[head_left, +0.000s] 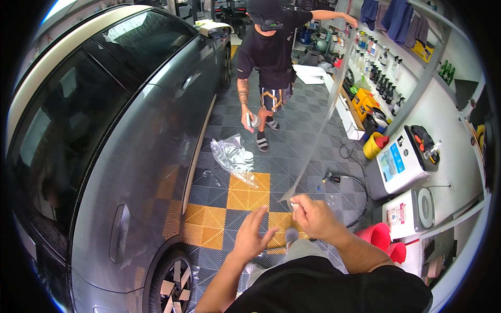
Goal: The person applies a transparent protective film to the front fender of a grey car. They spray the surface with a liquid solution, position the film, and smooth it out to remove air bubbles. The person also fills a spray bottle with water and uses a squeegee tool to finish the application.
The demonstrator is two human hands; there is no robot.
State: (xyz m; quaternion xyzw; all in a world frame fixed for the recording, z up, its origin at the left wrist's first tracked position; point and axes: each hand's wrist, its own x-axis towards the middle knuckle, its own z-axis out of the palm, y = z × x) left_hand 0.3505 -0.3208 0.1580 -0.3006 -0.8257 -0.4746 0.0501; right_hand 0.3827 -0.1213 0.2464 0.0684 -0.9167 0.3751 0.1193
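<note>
My right hand [314, 216] is closed on the near end of a long strip of clear film [335, 96]. The strip runs taut, up and away, to the raised hand [348, 20] of a person in dark clothes. My left hand [253, 235] is held up beside the strip's near end, fingers apart, with nothing in it. Low at their side, the other person's other hand holds a spray bottle [254, 121]. Crumpled clear plastic film [234, 156] lies on the floor between us.
A grey car [141, 156] stands along the left. At right are white machines [399, 161], red buckets [373, 237], a yellow bucket [372, 146] and shelves of spray bottles [383, 83]. A black hose [360, 182] curls over the grey and yellow floor tiles [206, 224].
</note>
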